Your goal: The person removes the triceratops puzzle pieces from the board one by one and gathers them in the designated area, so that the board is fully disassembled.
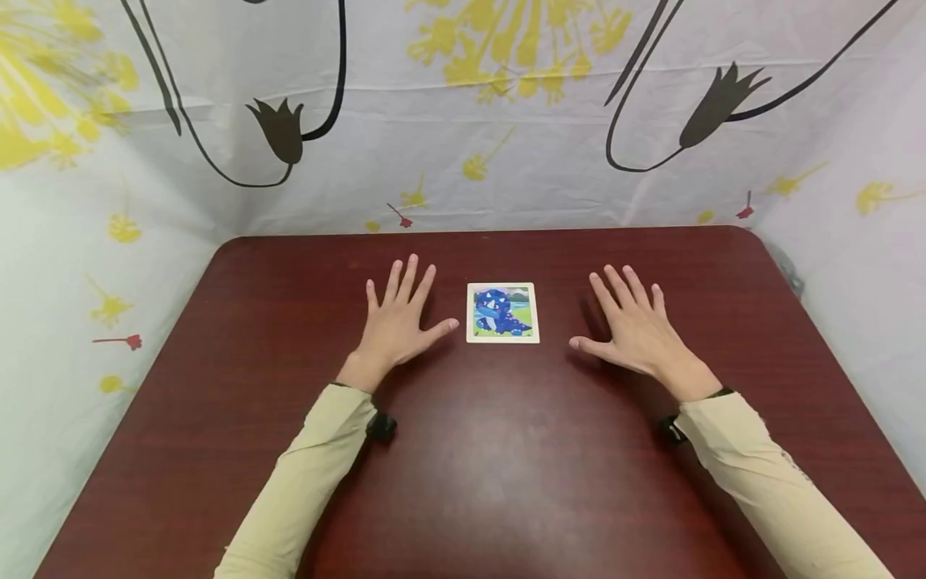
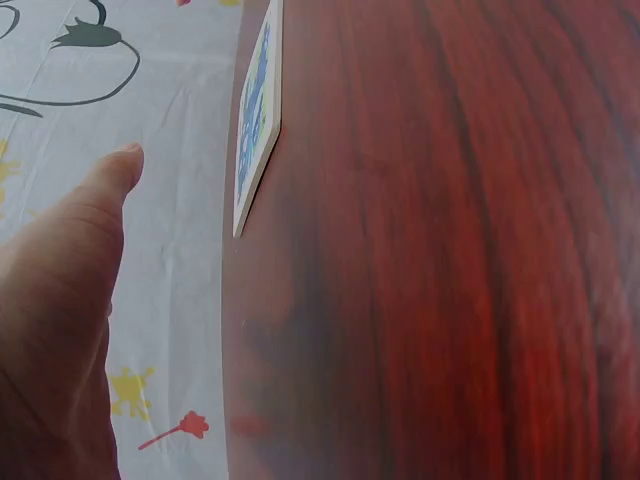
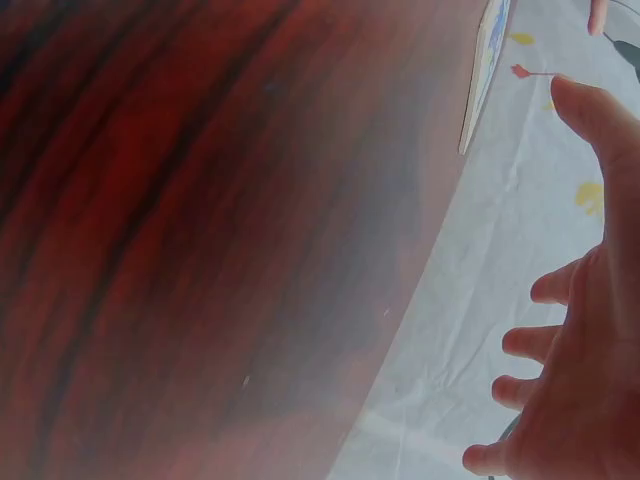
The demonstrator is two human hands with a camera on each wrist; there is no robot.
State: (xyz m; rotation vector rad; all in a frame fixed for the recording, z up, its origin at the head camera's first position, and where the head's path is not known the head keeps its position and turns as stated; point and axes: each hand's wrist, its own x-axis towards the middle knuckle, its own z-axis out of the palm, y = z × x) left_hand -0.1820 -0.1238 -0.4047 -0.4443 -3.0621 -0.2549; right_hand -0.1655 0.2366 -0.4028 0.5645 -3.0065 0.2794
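Observation:
Flat on the table lies a small square picture puzzle or board point(image 1: 502, 313) with a pale border, showing a blue cartoon dinosaur in a green landscape. My left hand point(image 1: 396, 326) is spread to its left, thumb pointing toward the board's edge but apart from it. To its right, a wider gap away, my right hand point(image 1: 637, 330) is also spread, palm down, holding nothing. In the left wrist view the board point(image 2: 260, 115) is seen edge-on beyond the left thumb. The right wrist view shows only part of the board point(image 3: 484, 75).
The dark red-brown wooden table point(image 1: 506, 450) has rounded far corners. A white cloth point(image 1: 506, 177) with yellow and grey flower prints hangs behind it and along both sides. Small black devices, one of them a wrist camera point(image 1: 381, 427), sit at the sleeve cuffs.

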